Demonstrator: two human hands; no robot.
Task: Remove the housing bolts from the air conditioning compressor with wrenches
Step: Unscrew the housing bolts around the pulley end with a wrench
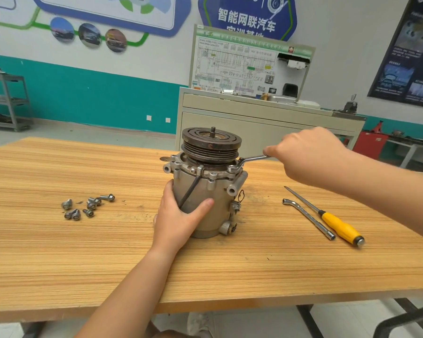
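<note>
The left hand (178, 220) wraps round the side of the compressor (217, 191), and the right hand (305, 154) grips a wrench (252, 159).
The compressor stands up in the middle of the wooden table (83, 252), and the wrench's ring end sits on its top rim. A yellow-handled screwdriver (340, 225) and a bent socket wrench (308, 219) lie to the right. Loose bolts (88, 206) lie to the left.
</note>
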